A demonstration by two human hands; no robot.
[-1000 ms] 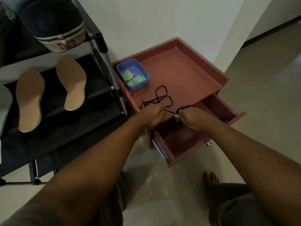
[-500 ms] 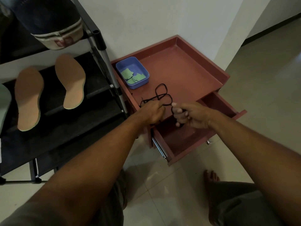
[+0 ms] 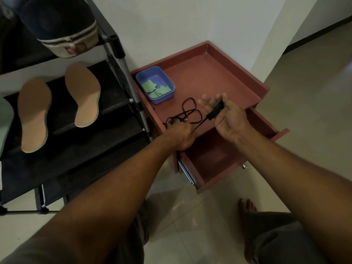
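Two hands share one black shoelace (image 3: 192, 111) over a red-brown cabinet (image 3: 238, 67) set in the corner of the room. The left hand (image 3: 181, 135) is clenched round the lace at the front edge of the cabinet top, knuckles up. The right hand (image 3: 226, 115) hovers just beyond it, above the top's front edge, palm turned up and fingers (image 3: 204, 101) loosely spread and nearly straight. A gathered bunch of the lace lies across that palm. I cannot tell whether the thumb pins it.

The bunch's long axis runs on a slant, from the base of the fingers at the far right down to the heel of the palm at the near left. From its lower end a single taut strand carries on along the same line, down and left into the left fist. The rest of the lace lies slack on the cabinet top in a few long loops, which stretch away from the left hand toward a blue tub (image 3: 155, 84) holding green scraps (image 3: 156, 89).

Below the hands the drawer (image 3: 209, 159) stands pulled out. To the left, two tan insoles (image 3: 34, 115) lie side by side on a black shoe rack (image 3: 122, 79), with a shoe (image 3: 62, 25) on the shelf above. A bare foot (image 3: 247, 206) rests on the tiled floor.
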